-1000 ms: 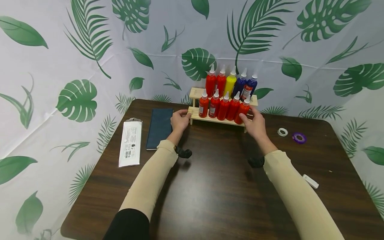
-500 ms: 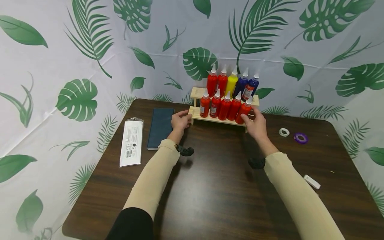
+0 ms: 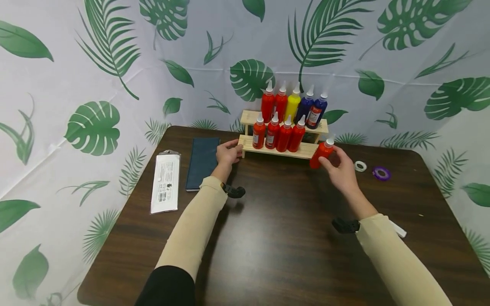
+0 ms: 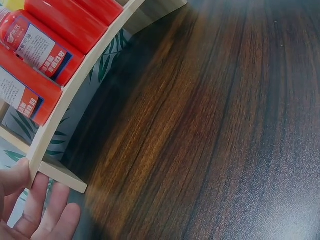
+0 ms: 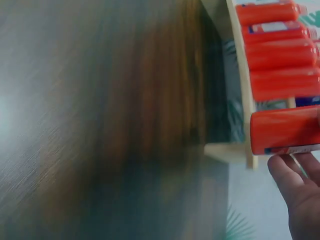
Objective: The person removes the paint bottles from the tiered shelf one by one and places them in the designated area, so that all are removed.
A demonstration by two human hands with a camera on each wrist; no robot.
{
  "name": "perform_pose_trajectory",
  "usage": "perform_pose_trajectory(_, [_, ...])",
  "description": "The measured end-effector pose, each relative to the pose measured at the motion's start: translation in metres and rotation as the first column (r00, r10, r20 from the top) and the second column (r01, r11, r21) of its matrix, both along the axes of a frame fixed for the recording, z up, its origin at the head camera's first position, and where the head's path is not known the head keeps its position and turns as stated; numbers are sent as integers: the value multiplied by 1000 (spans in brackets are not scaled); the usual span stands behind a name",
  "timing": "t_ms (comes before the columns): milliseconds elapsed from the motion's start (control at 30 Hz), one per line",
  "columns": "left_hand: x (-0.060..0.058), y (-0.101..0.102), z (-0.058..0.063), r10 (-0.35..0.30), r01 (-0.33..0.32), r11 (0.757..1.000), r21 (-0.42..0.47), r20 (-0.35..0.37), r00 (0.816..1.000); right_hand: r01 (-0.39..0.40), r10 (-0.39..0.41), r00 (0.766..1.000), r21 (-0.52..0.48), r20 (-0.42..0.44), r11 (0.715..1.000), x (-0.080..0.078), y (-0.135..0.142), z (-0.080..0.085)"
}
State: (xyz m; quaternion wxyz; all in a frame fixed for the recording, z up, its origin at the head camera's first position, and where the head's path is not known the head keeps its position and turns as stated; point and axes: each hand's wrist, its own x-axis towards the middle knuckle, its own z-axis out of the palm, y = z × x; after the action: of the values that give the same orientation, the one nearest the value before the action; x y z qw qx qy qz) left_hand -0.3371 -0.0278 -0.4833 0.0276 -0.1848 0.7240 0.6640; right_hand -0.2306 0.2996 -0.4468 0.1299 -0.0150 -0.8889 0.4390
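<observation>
My right hand [image 3: 342, 172] grips a red squeeze bottle [image 3: 320, 155] with a white nozzle, tilted slightly, just off the right end of a two-tier wooden rack [image 3: 307, 148]. My left hand [image 3: 227, 153] pinches the left end of the rack's lower shelf; the left wrist view shows the thumb [image 4: 15, 177] against the board and the fingers curled below. Several red bottles [image 3: 284, 138] stand on the lower shelf. Behind them, the upper shelf carries red bottles [image 3: 268, 106], a yellow bottle [image 3: 293, 105] and blue bottles [image 3: 316, 114].
A dark blue notebook [image 3: 203, 163] and a white package [image 3: 166, 182] lie on the left of the dark wood table [image 3: 264, 238]. To the right are a white tape roll [image 3: 356, 166], a purple tape roll [image 3: 375, 172] and a small white stick-like object [image 3: 399, 229]. A leaf-patterned cloth hangs behind.
My right hand has taken the rightmost red bottle from the lower shelf and moved it to the right and towards me. The left hand stays at the rack's left end.
</observation>
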Motion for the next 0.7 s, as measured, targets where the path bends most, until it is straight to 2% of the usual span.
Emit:
perform_pose_trajectory(267, [-1,-2,1,-17,17,1000,-1,20,1000,36,-36,999,31,-4,999,24,27,-26])
perform_pose_trajectory(467, [-2,-4,2,-20,20,1000,-4,14,1000,54,-54,998,7,-28,998,29,36,-37])
perform_pose_trajectory(700, [-3,-3,0,-10,10,1000,-14,21,1000,66,-66,998,6,-24,998,31,39,-39])
